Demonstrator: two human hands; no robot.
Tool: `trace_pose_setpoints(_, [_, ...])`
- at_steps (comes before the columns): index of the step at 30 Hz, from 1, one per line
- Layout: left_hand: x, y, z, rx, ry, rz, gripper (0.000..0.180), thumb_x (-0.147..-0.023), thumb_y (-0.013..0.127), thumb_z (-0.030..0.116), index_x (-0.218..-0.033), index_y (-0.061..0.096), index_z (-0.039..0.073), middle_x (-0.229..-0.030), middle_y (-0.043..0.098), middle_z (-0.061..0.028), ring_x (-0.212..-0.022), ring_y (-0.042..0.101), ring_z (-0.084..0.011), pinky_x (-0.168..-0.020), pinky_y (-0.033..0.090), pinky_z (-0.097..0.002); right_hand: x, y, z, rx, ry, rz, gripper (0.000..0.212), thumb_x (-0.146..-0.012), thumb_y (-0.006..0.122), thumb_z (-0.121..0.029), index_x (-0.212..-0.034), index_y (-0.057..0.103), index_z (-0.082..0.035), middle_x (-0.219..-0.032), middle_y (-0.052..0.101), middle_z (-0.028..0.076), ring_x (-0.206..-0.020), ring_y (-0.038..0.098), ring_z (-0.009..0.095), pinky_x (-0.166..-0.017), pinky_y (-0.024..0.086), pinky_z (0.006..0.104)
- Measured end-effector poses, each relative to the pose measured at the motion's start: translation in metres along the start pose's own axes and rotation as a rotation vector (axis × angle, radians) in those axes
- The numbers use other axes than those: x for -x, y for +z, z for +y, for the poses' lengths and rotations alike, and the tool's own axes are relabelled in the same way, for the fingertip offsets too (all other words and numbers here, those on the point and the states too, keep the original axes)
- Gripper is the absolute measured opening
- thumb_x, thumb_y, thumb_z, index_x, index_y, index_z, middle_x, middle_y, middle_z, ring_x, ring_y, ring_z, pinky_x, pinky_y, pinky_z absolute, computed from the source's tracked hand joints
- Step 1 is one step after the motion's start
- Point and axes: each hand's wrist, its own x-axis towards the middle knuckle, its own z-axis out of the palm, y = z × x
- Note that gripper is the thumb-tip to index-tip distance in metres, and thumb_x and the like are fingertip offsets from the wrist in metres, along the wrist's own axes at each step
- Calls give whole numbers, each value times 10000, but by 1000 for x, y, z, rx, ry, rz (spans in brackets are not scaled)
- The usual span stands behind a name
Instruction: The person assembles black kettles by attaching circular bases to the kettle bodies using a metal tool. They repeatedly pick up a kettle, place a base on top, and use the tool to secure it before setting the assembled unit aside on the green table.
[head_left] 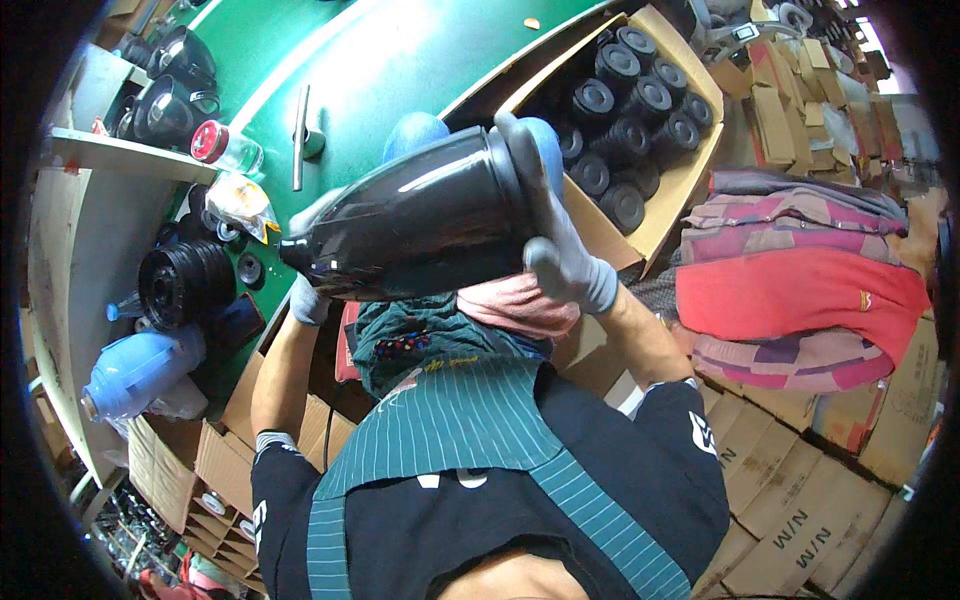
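Observation:
A glossy black tapered shell, shaped like a vacuum flask body (415, 215), lies tilted between my hands, narrow end to the left and wide end to the right. My left hand (308, 300), in a grey glove, grips the narrow end, and its fingers are partly hidden behind the shell. At the wide end my right hand (562, 240), gloved too, is closed around the rim, with its palm against the end face. Blue rounded forms (415, 132) show partly behind the shell; what they are I cannot make out.
An open cardboard box (655, 225) of black ribbed round parts stands at the right. On the green table (395, 60) are a metal rod (300, 140) and a red-lidded jar (228, 147). Black rings (185, 285) and a blue shell (145, 370) are at the left; folded clothes (800, 290) lie right.

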Motion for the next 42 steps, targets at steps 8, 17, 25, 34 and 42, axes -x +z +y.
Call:
trace_pose_setpoints(8, [-8,5,24,-138,46,-55,377,-917,708,186,-1217,762,-36,-1114,796,-126,-1017,758,-207,-933,592,-344,40,28,1,-467,233,186,1004,-1080,451,-689,-1751,53,-56,-1818,70,193,-1666,140,332,-1337,96,476])
trace_pose_setpoints(17, [-17,50,22,-529,424,76,422,-896,762,133,-1289,738,-18,-1154,782,-191,-1059,774,-300,-969,597,-395,28,-29,37,-308,333,196,636,-1134,464,-522,-1621,475,-113,-1594,554,75,-1466,504,215,-1254,381,390])
trace_pose_setpoints(25, [12,32,-39,-1176,733,-344,512,-869,783,169,-1368,675,145,-1395,666,-140,-1315,634,-353,-1121,501,-553,-31,-49,62,58,344,-398,830,-782,906,-382,-1505,629,-82,-1526,603,189,-1415,577,307,-1221,430,440])
trace_pose_setpoints(34, [-146,-59,-90,-1245,-228,509,771,-977,712,504,-1565,518,44,-1446,626,-242,-1245,665,-431,-1030,532,-537,10,0,91,186,276,-264,868,-874,840,-440,-1583,505,-68,-1540,568,203,-1434,538,382,-1234,401,457])
trace_pose_setpoints(42, [-102,10,28,-382,-129,-267,480,-996,796,204,-1444,695,62,-1154,810,-52,-1001,687,-104,-887,589,-312,-6,0,87,-931,305,463,915,-1080,470,-687,-1687,298,-24,-1557,549,227,-1485,510,345,-1288,340,505])
